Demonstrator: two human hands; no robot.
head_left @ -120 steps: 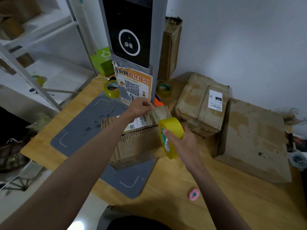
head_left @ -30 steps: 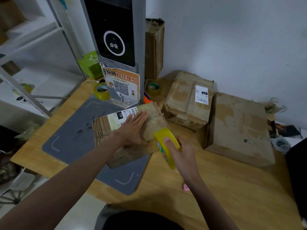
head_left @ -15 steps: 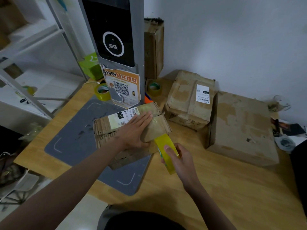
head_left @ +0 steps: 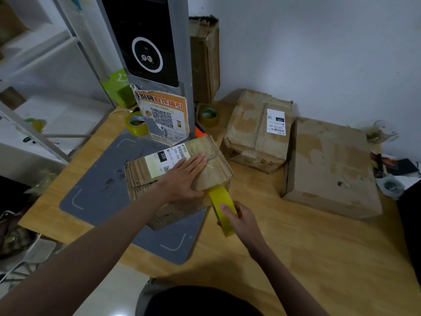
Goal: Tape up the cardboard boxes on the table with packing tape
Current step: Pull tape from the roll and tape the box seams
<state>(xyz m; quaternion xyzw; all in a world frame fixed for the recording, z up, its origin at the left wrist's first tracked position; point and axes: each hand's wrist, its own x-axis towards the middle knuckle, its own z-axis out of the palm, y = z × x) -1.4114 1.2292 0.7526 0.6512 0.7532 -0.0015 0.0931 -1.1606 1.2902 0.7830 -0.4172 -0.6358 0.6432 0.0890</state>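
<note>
At the frame's centre, the left hand (head_left: 182, 176) presses flat on the box (head_left: 175, 179). The right hand (head_left: 241, 221) grips the tape roll (head_left: 222, 209). The worn cardboard looks light and soft; hold it flat.

Table (head_left: 319, 258): pale wood, smooth, faint sheen. Mat (head_left: 98, 190) at 9 o'clock of the near box: grey, matt, scuffed. Near box (head_left: 145, 179): brown corrugated cardboard, rough, its facing torn so the ribs show; white paper label (head_left: 166, 159), matt. Tape roll (head_left: 222, 209): yellow plastic film, glossy. Boxes at 2 o'clock (head_left: 250, 133) and 3 o'clock (head_left: 330, 169): worn cardboard, surface peeled in patches. Post (head_left: 184, 65) at 12 o'clock: grey, looks like metal, with a glossy black panel and a creased paper notice (head_left: 164, 117).
</note>
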